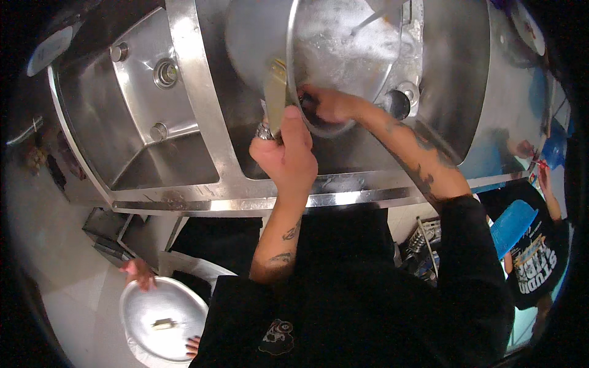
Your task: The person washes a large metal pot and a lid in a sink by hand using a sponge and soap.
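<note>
A large silver metal pot (254, 46) lies tilted in the right sink basin, its mouth turned to the right and whitish suds on its inner wall. My left hand (285, 153) is closed around the pot's flat yellowish handle (277, 92), the thumb lying along it. Just inside the rim, my right hand (331, 105) presses with curled fingers against the pot's wall. Something dark shows under those fingers, too covered to name. A thin grey stream or rod (371, 23) reaches toward the pot's inside from above.
A second steel basin (129, 122) with a drain lies left of a metal divider (190, 73). Beside the pot is a dark round piece (397, 104). At lower left, another person's hands hold a round metal tray (162, 306). A person holding a blue container (514, 227) stands at right.
</note>
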`<state>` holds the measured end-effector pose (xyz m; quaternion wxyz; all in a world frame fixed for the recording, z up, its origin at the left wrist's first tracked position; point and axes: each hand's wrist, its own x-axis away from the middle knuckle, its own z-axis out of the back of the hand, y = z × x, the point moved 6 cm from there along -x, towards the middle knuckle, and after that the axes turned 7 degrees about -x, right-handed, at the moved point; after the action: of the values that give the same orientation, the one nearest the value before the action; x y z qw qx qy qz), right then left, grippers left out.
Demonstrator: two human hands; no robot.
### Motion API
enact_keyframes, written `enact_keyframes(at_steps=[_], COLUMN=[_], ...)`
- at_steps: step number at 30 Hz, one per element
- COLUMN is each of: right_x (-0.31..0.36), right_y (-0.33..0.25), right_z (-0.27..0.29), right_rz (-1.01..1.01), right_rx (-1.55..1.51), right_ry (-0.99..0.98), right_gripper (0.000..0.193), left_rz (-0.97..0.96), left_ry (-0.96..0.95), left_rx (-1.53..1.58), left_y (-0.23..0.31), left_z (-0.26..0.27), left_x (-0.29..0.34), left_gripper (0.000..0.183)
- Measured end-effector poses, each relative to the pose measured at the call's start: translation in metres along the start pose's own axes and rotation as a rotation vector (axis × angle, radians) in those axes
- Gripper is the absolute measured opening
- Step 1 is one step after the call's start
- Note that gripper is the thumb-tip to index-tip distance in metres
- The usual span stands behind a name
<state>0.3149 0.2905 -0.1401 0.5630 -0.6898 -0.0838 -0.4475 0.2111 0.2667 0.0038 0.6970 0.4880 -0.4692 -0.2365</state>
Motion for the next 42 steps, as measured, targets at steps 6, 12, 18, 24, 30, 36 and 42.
enact_keyframes(at_steps=[6,12,18,24,30,36,42], right_x=[-0.004,0.032,0.035,0.023,0.051,0.046,0.071], right_y=[0.013,0.039,0.082,0.031,0.031,0.042,-0.03], right_z=[-0.021,-0.009,0.07,-0.021,0.005,0.016,-0.019], right_rz=[0.018,0.09,-0.122,0.045,0.181,0.023,0.274], right_rx=[-0.128,-0.002,0.798,0.041,0.206,0.204,-0.575], right_ry=[-0.095,0.003,0.427,0.138,0.141,0.132,0.119], right_gripper=[0.04,0.037,0.043,0.045,0.042,0.032,0.032], left_rz=[0.047,0.0,-0.112,-0.084,-0.042,-0.114,-0.215], left_ry=[-0.007,-0.009,-0.083,-0.066,-0.007,-0.044,-0.108], left_rx=[0.017,-0.01,-0.066,-0.056,-0.051,-0.145,-0.239], left_y=[-0.004,-0.011,-0.012,-0.008,-0.006,-0.013,-0.013], left_z=[0.004,0.021,0.018,0.013,0.019,0.02,0.015], left_x=[0.008,0.001,-0.003,-0.006,-0.008,-0.005,0.0], left_gripper=[0.03,0.03,0.028,0.03,0.031,0.025,0.021])
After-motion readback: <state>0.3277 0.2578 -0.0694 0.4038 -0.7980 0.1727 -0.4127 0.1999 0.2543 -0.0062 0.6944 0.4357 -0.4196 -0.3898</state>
